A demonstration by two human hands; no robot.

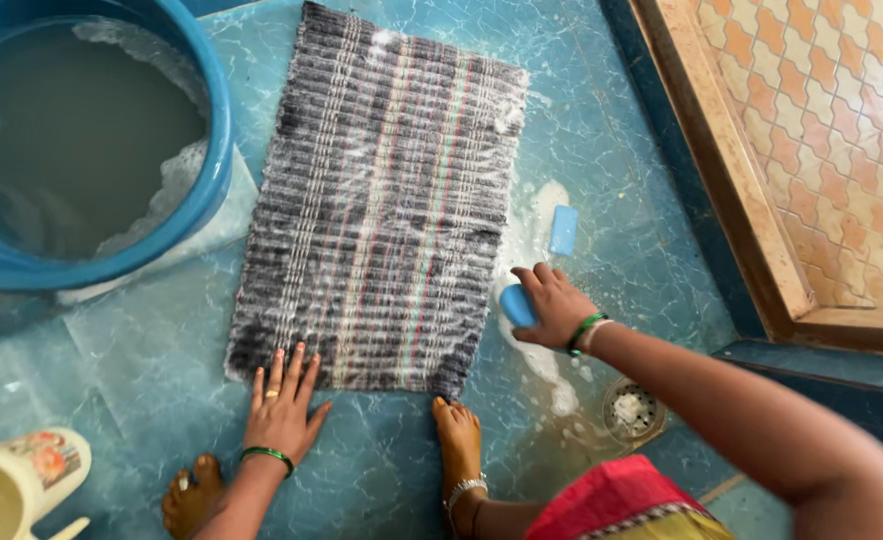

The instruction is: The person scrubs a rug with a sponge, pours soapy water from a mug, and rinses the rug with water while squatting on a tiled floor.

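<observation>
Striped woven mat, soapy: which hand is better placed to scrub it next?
Probably the right hand: it already grips the blue oval scrubber beside the striped woven mat. The left hand lies flat, pinning the mat's near edge.

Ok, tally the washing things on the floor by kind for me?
Striped mat: 1
Blue tub of water: 1
Blue soap bar: 1
Blue scrub brush, gripped in right hand: 1
Cream floral mug: 1
Total: 5
Left hand lies flat on the mat's near edge.

Right hand (551, 305) grips blue brush (517, 305) beside soapy mat (381, 200) (left hand (281, 405) flat).
</observation>
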